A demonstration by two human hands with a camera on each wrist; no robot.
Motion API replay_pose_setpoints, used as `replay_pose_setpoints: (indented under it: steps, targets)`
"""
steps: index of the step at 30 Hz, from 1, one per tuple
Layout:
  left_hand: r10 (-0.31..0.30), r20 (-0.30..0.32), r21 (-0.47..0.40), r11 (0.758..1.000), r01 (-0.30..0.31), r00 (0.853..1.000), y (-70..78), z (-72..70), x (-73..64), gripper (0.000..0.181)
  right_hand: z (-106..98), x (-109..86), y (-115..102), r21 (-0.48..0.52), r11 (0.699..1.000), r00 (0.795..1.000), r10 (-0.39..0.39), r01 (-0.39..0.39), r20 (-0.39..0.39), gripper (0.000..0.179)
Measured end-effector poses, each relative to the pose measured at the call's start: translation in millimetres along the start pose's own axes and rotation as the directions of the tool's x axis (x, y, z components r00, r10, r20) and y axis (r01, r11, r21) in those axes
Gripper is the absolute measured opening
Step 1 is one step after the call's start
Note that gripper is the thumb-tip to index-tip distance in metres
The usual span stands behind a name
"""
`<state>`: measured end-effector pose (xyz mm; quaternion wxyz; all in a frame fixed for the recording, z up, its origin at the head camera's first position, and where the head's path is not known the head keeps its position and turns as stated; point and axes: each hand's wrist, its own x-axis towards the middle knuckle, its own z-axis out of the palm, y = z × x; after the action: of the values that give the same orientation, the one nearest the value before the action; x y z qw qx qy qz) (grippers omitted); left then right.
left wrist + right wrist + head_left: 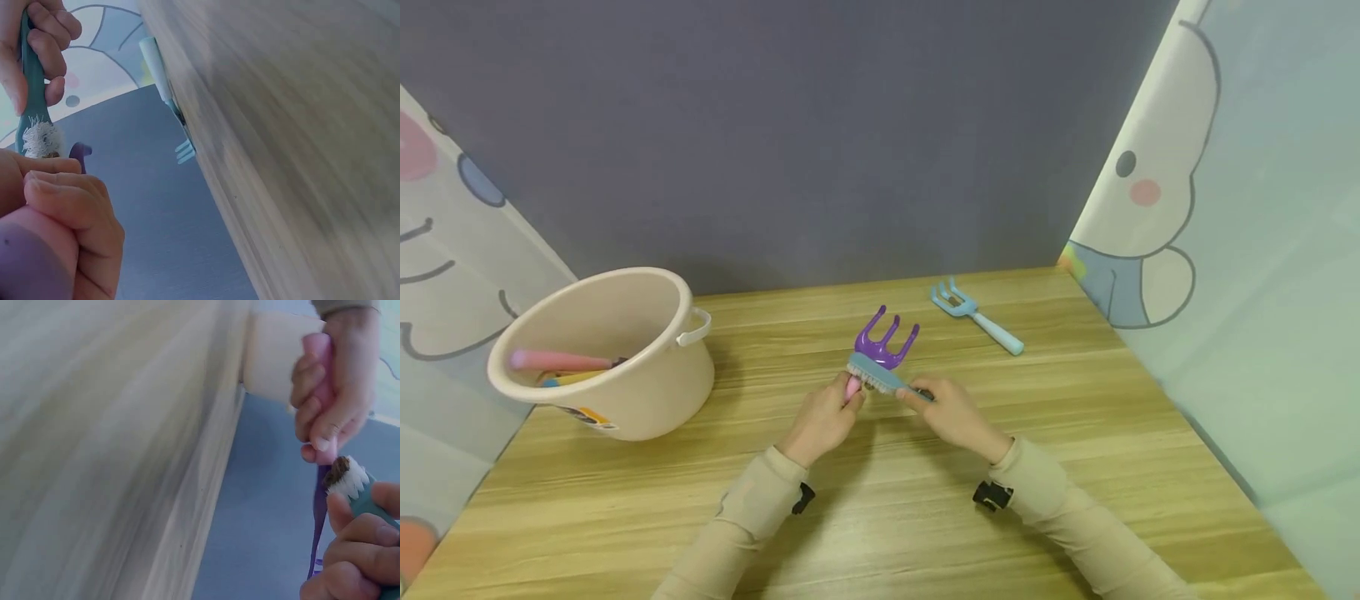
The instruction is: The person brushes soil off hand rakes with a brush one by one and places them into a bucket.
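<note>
My left hand (823, 418) grips the pink handle (320, 381) of a hand fork whose purple tines (880, 348) point away from me. A teal brush (877, 372) with white bristles (42, 139) is in my right hand (953, 414), held by its handle. In the head view the brush head lies across the fork where handle and tines join. From the right wrist, the bristles face the fork's neck, and brown dirt (339, 472) shows at their end. Whether they touch it I cannot tell.
A light blue hand fork (992, 329) lies on the wooden table (865, 533) at the back right. On the left stands a cream bucket (655, 408) containing a pink-handled tool (561, 360) and a yellow and blue piece (576, 378). A dark panel (820, 150) closes off the back.
</note>
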<state>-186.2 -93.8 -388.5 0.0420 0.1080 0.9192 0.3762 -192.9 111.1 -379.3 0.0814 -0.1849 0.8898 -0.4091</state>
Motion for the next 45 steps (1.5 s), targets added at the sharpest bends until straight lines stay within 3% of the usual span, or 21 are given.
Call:
replay_pose_setpoints:
  steps: [9, 20, 38, 45]
  targets:
    - [0.012, -0.014, 0.015, 1.000, -0.012, 1.000, -1.3, -1.1, 2.2, 0.019, -7.6, 0.4, -1.7, 0.069, 0.997, 0.999, 0.018, -0.016, -0.028, 0.028]
    - [0.044, -0.018, 0.000, 0.999, -0.044, 0.999, -1.7, 0.4, 2.4, 0.014, -14.6, -1.4, 1.7, 0.045, 0.999, 0.996, 0.025, -0.021, -0.089, 0.030]
    - [-0.023, 0.004, -0.008, 1.000, 0.023, 1.000, -14.3, -5.0, -5.2, 0.013, -28.3, -6.7, 10.5, 0.088, 0.995, 0.991, 0.051, -0.040, -0.126, 0.037]
    - [-0.057, 0.039, -0.134, 0.989, 0.062, 0.998, -22.2, -11.2, -6.3, 0.017, -40.3, -6.9, 18.9, 0.110, 0.992, 0.979, 0.082, -0.062, -0.184, 0.040]
